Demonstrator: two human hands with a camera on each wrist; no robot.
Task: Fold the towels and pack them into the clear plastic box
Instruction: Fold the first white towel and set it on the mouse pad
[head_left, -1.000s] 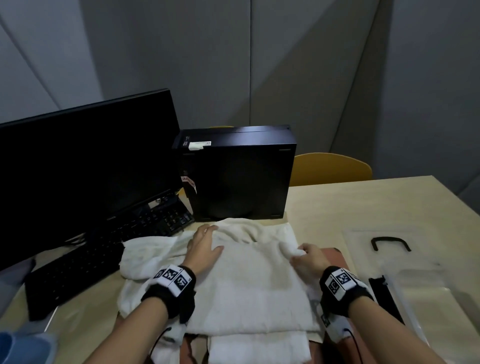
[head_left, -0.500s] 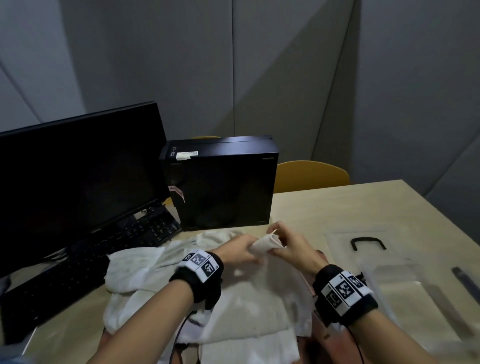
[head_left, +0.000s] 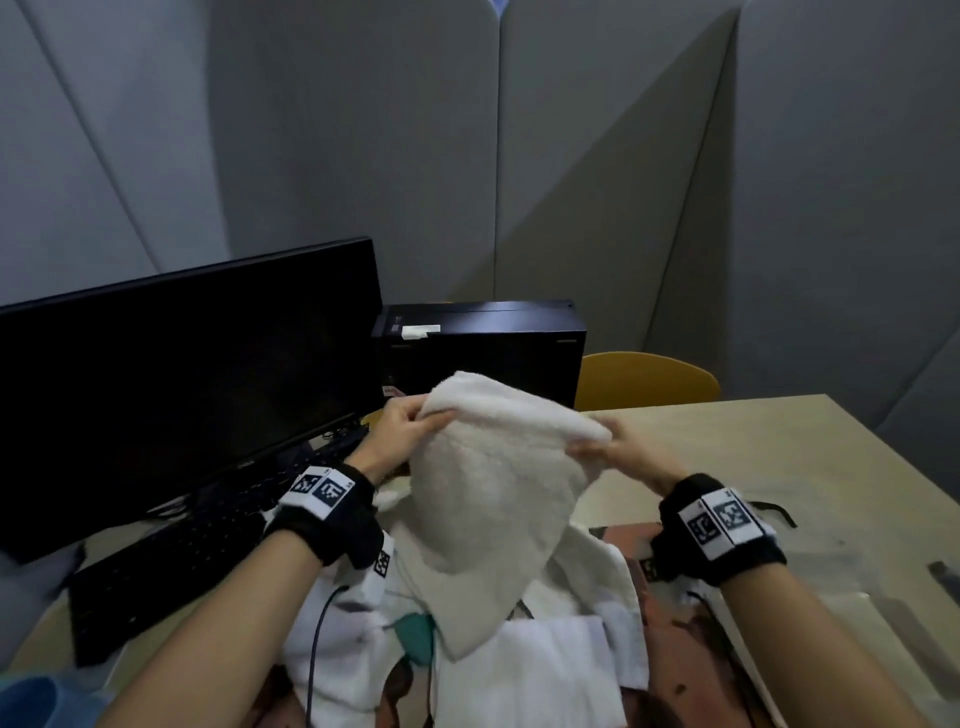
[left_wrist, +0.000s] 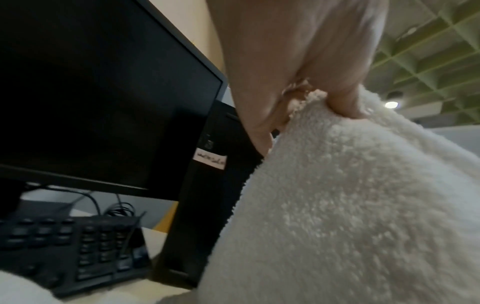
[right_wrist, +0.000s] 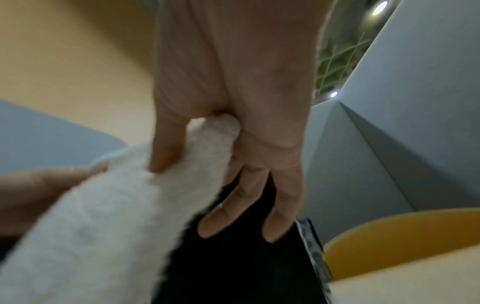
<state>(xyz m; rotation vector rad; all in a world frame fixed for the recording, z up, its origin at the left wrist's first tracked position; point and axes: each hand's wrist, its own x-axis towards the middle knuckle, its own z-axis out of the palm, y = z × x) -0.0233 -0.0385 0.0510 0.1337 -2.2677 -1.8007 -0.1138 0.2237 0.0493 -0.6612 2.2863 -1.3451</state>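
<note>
A white fluffy towel (head_left: 493, 499) hangs in the air above the table, stretched between both hands. My left hand (head_left: 402, 428) pinches its left top corner, and the left wrist view shows the thumb pressed into the towel (left_wrist: 350, 205). My right hand (head_left: 618, 452) pinches the right top corner; in the right wrist view the towel (right_wrist: 109, 222) sits between thumb and forefinger, the other fingers (right_wrist: 221, 218) straight. Other white towels (head_left: 550, 670) lie in a heap below. The clear plastic box (head_left: 852, 618) stands at the right, its lid with a black handle (head_left: 774, 512) behind it.
A black monitor (head_left: 192, 374) and black keyboard (head_left: 171, 566) fill the table's left side. A black computer case (head_left: 483, 348) stands behind the towel. A yellow chair (head_left: 649, 382) is behind the beige table (head_left: 753, 441). Something reddish-brown (head_left: 675, 670) lies under the towels.
Both hands left the flat towel pile, took a towel by its corners and raised it, moving apart so it now hangs spread. The head view tilted upward.
</note>
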